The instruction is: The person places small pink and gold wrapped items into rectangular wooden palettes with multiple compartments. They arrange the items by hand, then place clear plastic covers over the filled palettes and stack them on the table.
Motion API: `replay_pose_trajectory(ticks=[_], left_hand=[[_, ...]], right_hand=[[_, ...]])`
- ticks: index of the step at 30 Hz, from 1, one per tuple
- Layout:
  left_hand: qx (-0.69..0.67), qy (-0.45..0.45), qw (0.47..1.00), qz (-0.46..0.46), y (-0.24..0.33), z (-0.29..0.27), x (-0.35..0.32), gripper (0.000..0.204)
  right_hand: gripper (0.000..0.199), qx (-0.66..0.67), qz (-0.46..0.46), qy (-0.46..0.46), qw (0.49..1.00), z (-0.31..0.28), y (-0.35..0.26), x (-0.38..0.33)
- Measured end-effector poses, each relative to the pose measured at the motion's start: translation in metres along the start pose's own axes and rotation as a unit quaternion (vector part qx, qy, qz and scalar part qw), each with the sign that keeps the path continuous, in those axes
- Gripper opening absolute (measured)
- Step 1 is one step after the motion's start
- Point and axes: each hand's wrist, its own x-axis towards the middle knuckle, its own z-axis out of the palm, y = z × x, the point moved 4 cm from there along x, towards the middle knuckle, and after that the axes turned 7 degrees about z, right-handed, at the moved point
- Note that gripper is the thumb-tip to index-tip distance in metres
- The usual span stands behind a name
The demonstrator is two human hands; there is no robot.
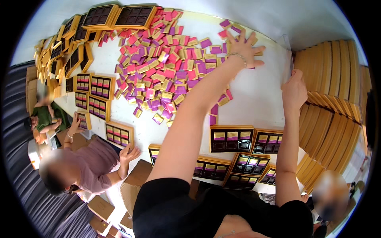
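Observation:
My left hand (245, 48) reaches far across the white table (254, 95), fingers spread flat on small square packets at the right edge of a big heap of pink, purple and gold packets (166, 63). A bracelet sits on that wrist. My right hand (294, 90) grips the edge of a clear plastic sheet or tray (286, 55) standing at the table's right side. Close to me lie gold-rimmed boxes with dark inserts (231, 139), partly filled with packets.
Stacks of gold box lids (329, 91) rise on the right. Empty and filled gold boxes (99, 91) line the left side. Another person in a mauve shirt (85, 166) leans on the table at left, a hand by a box (119, 135). Cardboard cartons (135, 186) stand below.

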Motion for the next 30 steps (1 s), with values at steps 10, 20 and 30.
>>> replay_pose_trajectory(ticks=[10, 20, 30], left_hand=[[-0.053, 0.082, 0.967, -0.234, -0.164, -0.043, -0.145, 0.049], [-0.572, 0.444, 0.485, -0.49, -0.419, -0.029, -0.121, 0.062], [-0.792, 0.298, 0.5, -0.185, -0.433, -0.137, -0.182, 0.061]], right_hand=[[0.035, 0.224, -0.327, -0.097, 0.913, 0.076, -0.158, 0.026], [0.052, 0.379, -0.376, -0.017, 0.845, 0.168, -0.354, 0.058], [0.053, 0.463, -0.329, -0.228, 0.791, 0.184, -0.479, 0.096]])
